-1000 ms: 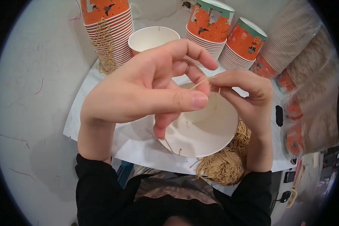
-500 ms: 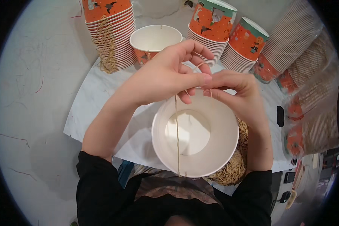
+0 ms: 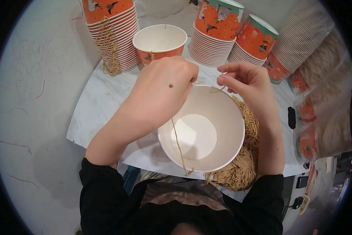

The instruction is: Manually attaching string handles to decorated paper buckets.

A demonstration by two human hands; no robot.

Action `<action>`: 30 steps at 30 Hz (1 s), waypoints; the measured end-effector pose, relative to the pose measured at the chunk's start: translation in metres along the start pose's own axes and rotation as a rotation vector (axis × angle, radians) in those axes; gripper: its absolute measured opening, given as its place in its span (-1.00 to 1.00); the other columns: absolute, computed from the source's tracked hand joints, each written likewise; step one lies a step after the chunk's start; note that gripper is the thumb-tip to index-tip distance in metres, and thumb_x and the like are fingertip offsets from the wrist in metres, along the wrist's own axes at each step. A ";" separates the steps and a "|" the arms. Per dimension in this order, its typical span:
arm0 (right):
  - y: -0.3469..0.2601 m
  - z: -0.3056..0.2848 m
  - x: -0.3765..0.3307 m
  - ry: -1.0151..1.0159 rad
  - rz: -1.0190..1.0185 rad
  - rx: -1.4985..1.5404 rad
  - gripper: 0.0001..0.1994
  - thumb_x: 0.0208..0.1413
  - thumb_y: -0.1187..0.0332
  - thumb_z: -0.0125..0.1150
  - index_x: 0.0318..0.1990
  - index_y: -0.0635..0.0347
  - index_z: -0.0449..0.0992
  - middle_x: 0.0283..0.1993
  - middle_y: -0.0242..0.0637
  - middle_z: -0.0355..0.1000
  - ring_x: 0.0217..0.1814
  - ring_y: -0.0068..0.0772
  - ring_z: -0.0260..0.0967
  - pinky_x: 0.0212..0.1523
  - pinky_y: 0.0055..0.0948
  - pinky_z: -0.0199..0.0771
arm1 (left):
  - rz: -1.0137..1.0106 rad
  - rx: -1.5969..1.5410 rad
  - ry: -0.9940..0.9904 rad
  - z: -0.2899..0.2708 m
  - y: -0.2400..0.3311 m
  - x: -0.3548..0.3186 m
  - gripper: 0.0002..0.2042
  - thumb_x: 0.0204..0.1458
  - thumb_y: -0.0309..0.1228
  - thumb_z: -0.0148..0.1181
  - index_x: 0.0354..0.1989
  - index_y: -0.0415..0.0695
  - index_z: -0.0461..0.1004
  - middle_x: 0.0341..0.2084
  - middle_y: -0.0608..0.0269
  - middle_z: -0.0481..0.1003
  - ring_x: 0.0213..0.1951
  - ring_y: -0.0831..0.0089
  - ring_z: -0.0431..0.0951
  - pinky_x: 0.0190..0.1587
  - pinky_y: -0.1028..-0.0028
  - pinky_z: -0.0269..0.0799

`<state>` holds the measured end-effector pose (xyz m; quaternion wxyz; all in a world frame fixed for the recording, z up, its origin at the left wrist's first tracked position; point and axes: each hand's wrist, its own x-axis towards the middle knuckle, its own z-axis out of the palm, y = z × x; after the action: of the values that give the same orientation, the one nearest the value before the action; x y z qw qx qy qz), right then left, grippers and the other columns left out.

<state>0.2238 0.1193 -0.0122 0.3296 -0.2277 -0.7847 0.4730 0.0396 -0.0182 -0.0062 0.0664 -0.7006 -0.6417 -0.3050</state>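
Observation:
A white-lined paper bucket point(image 3: 230, 137) stands open-side up before me. A tan string point(image 3: 178, 143) crosses its mouth, fixed at the near rim and running up under my left hand point(image 3: 160, 88). That hand is closed over the far-left rim with the string; its fingertips are mostly hidden. My right hand point(image 3: 248, 82) pinches a short free end of string between thumb and forefinger, just past the far-right rim. A slack bit of string shows between the hands above the rim. A bundle of tan strings point(image 3: 234, 170) lies against the bucket's right side.
Behind my hands, an orange bucket point(image 3: 160, 41) stands with string at its rim. Stacked orange buckets point(image 3: 117, 43) with strings draped over them are far left; more stacks point(image 3: 213, 47) stand beyond. Bagged bucket stacks point(image 3: 326, 117) line the right. A small black object point(image 3: 291, 118) lies on the table.
My hands have moved apart, the left turning over and closing, the right going slightly up and right. The bucket has shifted a little toward the far side, and the string across it now slants.

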 end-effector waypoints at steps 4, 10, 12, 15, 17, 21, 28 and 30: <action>0.002 0.003 -0.002 0.012 -0.037 -0.272 -0.88 0.10 0.45 0.37 -0.28 0.34 0.64 -0.47 -0.37 0.55 -0.45 -0.70 0.41 -0.44 -0.64 0.41 | -0.020 -0.038 0.011 -0.003 0.005 0.002 -0.92 -0.04 -0.54 0.25 -0.35 -0.25 0.57 -0.46 0.12 0.54 -0.44 0.22 0.55 -0.35 0.36 0.46; 0.003 0.015 -0.005 0.073 -0.154 -0.165 -0.88 0.14 0.46 0.33 -0.28 0.37 0.58 -0.46 -0.41 0.51 -0.43 -0.72 0.38 -0.45 -0.65 0.36 | 0.024 -0.367 0.065 0.009 -0.002 0.010 -0.91 -0.01 -0.52 0.33 -0.35 -0.23 0.57 -0.33 0.28 0.60 -0.52 0.65 0.41 -0.46 0.59 0.35; -0.002 0.018 -0.006 0.027 -0.260 -0.147 -0.88 0.19 0.46 0.28 -0.22 0.36 0.56 -0.41 -0.43 0.50 -0.37 -0.73 0.38 -0.43 -0.66 0.36 | -0.017 -0.431 0.044 0.007 -0.007 0.013 -0.91 0.00 -0.51 0.34 -0.35 -0.23 0.57 -0.34 0.32 0.61 -0.55 0.72 0.37 -0.48 0.63 0.31; -0.001 0.015 -0.008 0.001 -0.293 -0.065 -0.89 0.24 0.46 0.24 -0.17 0.33 0.53 -0.33 -0.44 0.50 -0.31 -0.73 0.39 -0.37 -0.66 0.37 | -0.089 -0.573 -0.061 0.003 -0.008 0.020 -0.92 0.04 -0.49 0.35 -0.35 -0.23 0.59 -0.38 0.39 0.60 -0.58 0.81 0.32 -0.52 0.69 0.26; 0.000 0.016 -0.007 -0.013 -0.287 -0.007 -0.89 0.26 0.45 0.22 -0.16 0.31 0.51 -0.32 -0.45 0.49 -0.29 -0.73 0.40 -0.34 -0.67 0.38 | -0.144 -0.631 -0.140 -0.001 -0.008 0.021 -0.92 0.06 -0.49 0.35 -0.36 -0.22 0.59 -0.42 0.43 0.59 -0.59 0.85 0.31 -0.53 0.72 0.24; 0.002 0.019 -0.006 -0.060 -0.249 0.184 -0.90 0.30 0.43 0.17 -0.16 0.28 0.46 -0.28 -0.47 0.46 -0.23 -0.73 0.41 -0.28 -0.69 0.38 | -0.199 -0.825 -0.199 0.001 -0.010 0.023 -0.93 0.07 -0.49 0.35 -0.33 -0.22 0.61 -0.48 0.44 0.56 -0.56 0.85 0.37 -0.53 0.73 0.26; 0.002 0.020 -0.006 -0.065 -0.216 0.160 -0.89 0.28 0.42 0.21 -0.16 0.26 0.45 -0.28 -0.51 0.44 -0.25 -0.78 0.37 -0.31 -0.73 0.34 | -0.239 -0.808 -0.134 0.002 -0.011 0.022 -0.87 0.04 -0.51 0.35 -0.24 -0.25 0.63 -0.52 0.45 0.54 -0.54 0.83 0.41 -0.51 0.74 0.28; 0.001 0.021 -0.007 -0.071 -0.240 0.068 -0.90 0.21 0.45 0.25 -0.18 0.23 0.47 -0.30 -0.52 0.43 -0.30 -0.80 0.34 -0.35 -0.72 0.30 | -0.242 -0.745 -0.168 0.003 -0.013 0.021 -0.85 0.03 -0.50 0.34 -0.23 -0.25 0.64 -0.52 0.45 0.54 -0.53 0.83 0.41 -0.51 0.73 0.28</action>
<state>0.2132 0.1027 -0.0221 0.3633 -0.1039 -0.8009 0.4645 0.0283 0.0033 -0.0014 -0.2813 -0.6187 -0.5680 -0.4642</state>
